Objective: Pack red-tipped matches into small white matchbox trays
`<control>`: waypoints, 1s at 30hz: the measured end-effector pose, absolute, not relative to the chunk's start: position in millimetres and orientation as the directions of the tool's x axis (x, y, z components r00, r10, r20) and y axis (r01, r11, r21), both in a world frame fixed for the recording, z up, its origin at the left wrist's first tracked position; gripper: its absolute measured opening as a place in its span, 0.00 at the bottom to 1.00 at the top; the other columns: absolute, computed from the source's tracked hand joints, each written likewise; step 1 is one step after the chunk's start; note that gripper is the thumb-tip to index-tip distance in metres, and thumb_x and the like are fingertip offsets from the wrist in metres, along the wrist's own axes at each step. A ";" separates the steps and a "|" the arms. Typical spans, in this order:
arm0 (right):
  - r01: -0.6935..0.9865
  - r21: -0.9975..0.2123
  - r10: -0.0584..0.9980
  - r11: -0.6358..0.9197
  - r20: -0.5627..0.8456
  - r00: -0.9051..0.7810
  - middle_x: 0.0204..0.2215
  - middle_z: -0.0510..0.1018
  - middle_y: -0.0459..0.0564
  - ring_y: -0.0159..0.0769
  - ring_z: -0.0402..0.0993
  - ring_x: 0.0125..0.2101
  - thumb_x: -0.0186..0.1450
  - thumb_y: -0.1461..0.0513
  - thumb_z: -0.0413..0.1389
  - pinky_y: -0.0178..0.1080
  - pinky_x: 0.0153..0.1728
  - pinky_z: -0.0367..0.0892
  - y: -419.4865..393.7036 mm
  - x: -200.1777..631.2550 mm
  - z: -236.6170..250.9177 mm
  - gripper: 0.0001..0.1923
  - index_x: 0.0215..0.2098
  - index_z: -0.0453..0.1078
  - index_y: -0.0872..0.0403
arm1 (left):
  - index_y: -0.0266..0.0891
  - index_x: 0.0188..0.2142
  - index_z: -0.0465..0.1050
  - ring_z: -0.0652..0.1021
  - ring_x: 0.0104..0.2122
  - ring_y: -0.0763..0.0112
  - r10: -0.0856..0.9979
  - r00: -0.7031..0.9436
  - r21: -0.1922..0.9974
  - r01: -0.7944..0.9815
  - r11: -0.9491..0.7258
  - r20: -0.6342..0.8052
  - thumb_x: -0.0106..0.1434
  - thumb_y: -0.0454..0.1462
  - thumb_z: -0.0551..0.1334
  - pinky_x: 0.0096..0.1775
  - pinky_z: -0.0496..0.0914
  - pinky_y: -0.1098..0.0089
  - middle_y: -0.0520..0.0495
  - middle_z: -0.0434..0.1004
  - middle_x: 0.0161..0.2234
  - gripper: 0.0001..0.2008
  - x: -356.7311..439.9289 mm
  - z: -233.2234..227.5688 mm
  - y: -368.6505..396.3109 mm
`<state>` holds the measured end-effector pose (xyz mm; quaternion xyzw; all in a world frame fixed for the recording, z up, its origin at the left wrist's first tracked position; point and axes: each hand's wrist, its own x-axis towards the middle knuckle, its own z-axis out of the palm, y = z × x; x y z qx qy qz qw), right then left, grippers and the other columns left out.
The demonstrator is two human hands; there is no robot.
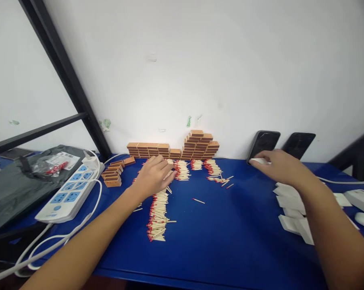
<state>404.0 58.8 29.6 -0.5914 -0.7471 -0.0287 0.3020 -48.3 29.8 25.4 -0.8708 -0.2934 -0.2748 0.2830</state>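
Hands among red-tipped matches

Left hand rests loosely curled on the matchstick row; right hand pinches a white box.

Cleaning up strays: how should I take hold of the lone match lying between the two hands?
Pinch the lone match at mid-shaft from straight above. It lies flat and alone on the blue table, too thin for a side grip, and neither the left hand nor the right hand covers it.

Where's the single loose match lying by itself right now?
In the head view, the lone match lies on the blue table near centre, right of the long match row and the left hand.
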 end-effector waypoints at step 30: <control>0.554 -0.749 0.916 0.364 0.181 -0.358 0.33 0.84 0.50 0.38 0.78 0.28 0.77 0.46 0.47 0.40 0.34 0.68 6.3 239.8 3.3 0.21 0.48 0.74 0.50 | 0.38 0.53 0.74 0.82 0.38 0.60 0.307 0.577 -0.132 0.595 -0.793 0.757 0.69 0.37 0.67 0.42 0.79 0.59 0.43 0.84 0.40 0.14 -15.7 5.0 8.9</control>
